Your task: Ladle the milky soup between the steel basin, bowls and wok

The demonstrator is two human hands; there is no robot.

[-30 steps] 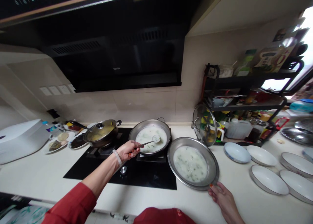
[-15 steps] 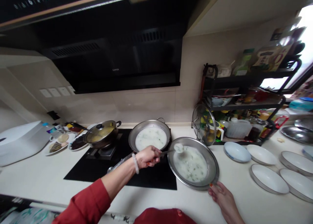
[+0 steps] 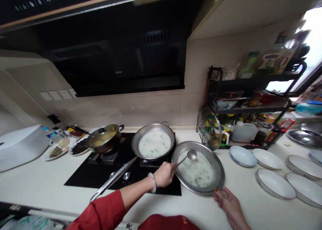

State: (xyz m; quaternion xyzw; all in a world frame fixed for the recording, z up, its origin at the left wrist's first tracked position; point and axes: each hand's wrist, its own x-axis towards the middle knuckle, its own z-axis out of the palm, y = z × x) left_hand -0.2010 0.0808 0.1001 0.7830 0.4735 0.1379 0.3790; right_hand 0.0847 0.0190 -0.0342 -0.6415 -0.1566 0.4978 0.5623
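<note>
My left hand [image 3: 164,174], a bracelet at its wrist, is closed around the handle of a metal ladle [image 3: 192,155]. The ladle's grey head hangs over a wide steel basin [image 3: 219,166] holding white soup with green bits [image 3: 197,173]. At the basin's near right edge, my right hand [image 3: 228,199] grips the rim between thumb and fingers. Just left of the basin, a long-handled frying pan [image 3: 136,142] sits on the stove with similar white soup [image 3: 154,143] in it.
A glass-lidded pot [image 3: 103,137] stands on the left of the black stove [image 3: 83,176]. Plates of food [image 3: 62,144] lie beyond it. Several bowls [image 3: 276,183] are on the right counter. A glass lid [image 3: 209,127] leans against the spice rack [image 3: 251,107].
My left hand has moved right and down from in front of the pan. The ladle, earlier showing white soup in its head, now shows grey metal farther over the basin. My right hand stays put.
</note>
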